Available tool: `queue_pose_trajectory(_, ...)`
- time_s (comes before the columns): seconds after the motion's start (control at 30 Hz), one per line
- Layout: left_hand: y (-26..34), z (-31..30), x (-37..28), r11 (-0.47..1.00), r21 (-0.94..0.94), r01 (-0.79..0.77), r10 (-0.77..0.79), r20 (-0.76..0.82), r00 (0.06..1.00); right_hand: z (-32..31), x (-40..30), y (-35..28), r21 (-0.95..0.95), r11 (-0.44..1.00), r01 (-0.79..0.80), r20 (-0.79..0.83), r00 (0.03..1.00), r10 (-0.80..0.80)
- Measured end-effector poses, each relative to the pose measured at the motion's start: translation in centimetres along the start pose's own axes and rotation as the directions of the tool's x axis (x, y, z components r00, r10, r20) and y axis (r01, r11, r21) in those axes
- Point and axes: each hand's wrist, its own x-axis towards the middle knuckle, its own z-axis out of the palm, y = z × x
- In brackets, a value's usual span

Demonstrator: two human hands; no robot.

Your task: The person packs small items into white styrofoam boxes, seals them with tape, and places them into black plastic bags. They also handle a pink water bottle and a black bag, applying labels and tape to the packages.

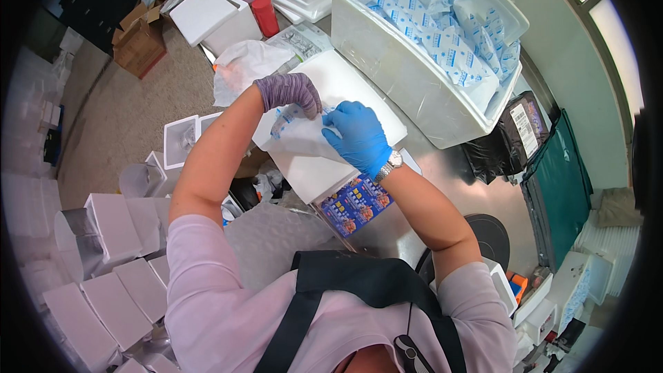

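Note:
My left hand [295, 94], in a grey-purple striped glove, bends down with its fingertips on a white ice pack [295, 129] with blue print. My right hand [362, 137], in a blue disposable glove with a metal watch at the wrist, has curled fingers at the pack's right edge. Both hands appear to pinch the pack, though their fingers hide part of it. Below them is a white foam box [311, 176]; white foam [342, 77] also extends behind the hands. Blue printed cards or packets [357, 204] lie beside the box on the metal table [430, 176].
A large foam bin [404, 93] full of printed ice packs [440, 26] stands at back right. Beside it lies a black parcel [518, 134] with a label. A red canister [265, 16] and a lidded foam box [212, 18] stand at back left. Foam boxes [111, 290] crowd the left.

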Motion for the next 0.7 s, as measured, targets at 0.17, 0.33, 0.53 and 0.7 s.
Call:
queue_pose_trajectory(0.17, -0.3, 0.3, -0.5, 0.998, 0.035, -0.048, 0.047, 0.009, 0.999, 1.3, -0.2, -0.2, -0.096, 0.99, 0.104, -0.057, 0.992, -0.11)
queue_pose_trajectory(0.33, -0.5, 0.5, 0.1, 0.999, -0.038, 0.016, -0.017, -0.03, 0.999, 1.0, -1.5, -0.7, -0.023, 0.97, 0.24, -0.036, 0.97, -0.241)
queue_pose_trajectory(0.53, -0.2, -0.3, 0.2, 0.993, -0.095, -0.071, 0.063, -0.084, 0.995, -2.7, -3.5, -2.3, 0.433, 0.892, 0.128, 0.504, 0.787, -0.357)
queue_pose_trajectory(0.7, -2.5, -4.2, 3.1, 0.94, -0.341, 0.013, -0.038, -0.067, 0.997, 0.8, 1.2, 0.1, -0.267, 0.939, 0.217, 0.032, 0.976, -0.217)
